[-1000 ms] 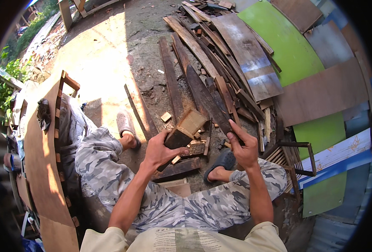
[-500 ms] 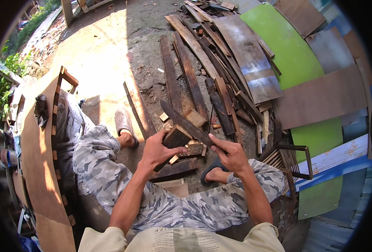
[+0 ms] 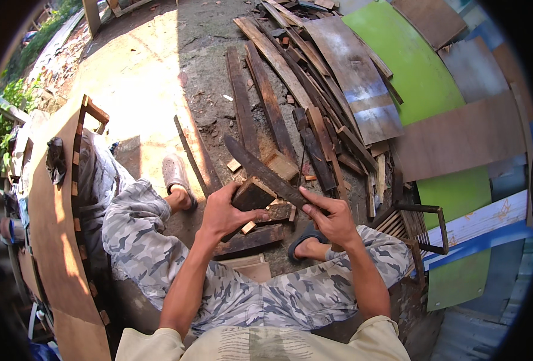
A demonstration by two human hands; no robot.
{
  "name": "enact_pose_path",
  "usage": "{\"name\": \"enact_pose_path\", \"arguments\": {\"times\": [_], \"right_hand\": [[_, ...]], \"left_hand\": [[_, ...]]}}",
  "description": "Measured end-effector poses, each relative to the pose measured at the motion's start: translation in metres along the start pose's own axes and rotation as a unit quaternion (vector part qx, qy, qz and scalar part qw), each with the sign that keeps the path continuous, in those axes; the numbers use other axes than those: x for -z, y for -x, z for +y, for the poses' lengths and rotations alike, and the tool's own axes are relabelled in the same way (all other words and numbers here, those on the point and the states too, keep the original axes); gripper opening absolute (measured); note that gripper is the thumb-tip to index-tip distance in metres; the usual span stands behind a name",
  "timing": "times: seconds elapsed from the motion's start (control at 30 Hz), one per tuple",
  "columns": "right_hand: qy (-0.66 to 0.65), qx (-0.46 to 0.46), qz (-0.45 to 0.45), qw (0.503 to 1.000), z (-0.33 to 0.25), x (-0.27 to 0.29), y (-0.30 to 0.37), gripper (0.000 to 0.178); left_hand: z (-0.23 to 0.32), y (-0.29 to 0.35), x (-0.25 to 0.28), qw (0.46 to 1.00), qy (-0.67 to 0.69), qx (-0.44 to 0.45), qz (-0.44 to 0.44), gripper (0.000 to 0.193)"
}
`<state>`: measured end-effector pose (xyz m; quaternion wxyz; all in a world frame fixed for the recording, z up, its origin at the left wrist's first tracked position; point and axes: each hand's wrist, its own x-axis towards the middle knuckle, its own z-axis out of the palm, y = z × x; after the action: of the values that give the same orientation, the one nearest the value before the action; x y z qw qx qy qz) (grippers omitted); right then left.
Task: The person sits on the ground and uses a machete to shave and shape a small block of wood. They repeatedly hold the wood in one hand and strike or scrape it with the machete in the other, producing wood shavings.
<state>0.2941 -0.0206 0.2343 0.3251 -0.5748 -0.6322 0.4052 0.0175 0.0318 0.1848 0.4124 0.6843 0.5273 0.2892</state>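
Note:
In my right hand (image 3: 331,218) is a machete (image 3: 259,169), its dark, curved blade slanting up to the left. The handle is hidden in my fingers. My left hand (image 3: 223,212) is closed round a dark wooden block (image 3: 253,196) with a paler cut end. The blade passes along the block's upper right side; whether they touch I cannot tell. Just beyond the blade sits another wood block (image 3: 282,165) with a light face. Below my hands lies a dark piece of timber (image 3: 251,240) on the ground, with small offcuts (image 3: 248,227) around it.
Long dark planks (image 3: 271,102) lie ahead, beside a heap of timber strips (image 3: 314,78). Sheets of plywood (image 3: 459,135) and a green panel (image 3: 408,60) cover the right side. A slatted wooden frame (image 3: 422,228) stands near my right knee, a long curved board (image 3: 56,228) at left.
The machete's tip has shifted slightly up and to the left. Both hands keep their grips, and the block stays nearly in place.

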Motion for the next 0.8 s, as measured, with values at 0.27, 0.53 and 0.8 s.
{"name": "enact_pose_path", "arguments": {"times": [0.27, 0.53, 0.8], "right_hand": [[0.181, 0.110, 0.065, 0.975, -0.008, 0.009, 0.002, 0.034], [0.226, 0.229, 0.180, 0.930, 0.011, -0.020, 0.004, 0.038], [0.247, 0.210, 0.180, 0.929, 0.010, -0.034, 0.000, 0.037]], "left_hand": [[0.014, -0.006, -0.002, 0.997, -0.076, -0.013, 0.028, 0.077], [0.011, -0.010, 0.005, 0.998, -0.059, 0.037, 0.008, 0.080], [0.017, -0.011, 0.008, 0.994, -0.068, 0.085, -0.033, 0.078]]}}
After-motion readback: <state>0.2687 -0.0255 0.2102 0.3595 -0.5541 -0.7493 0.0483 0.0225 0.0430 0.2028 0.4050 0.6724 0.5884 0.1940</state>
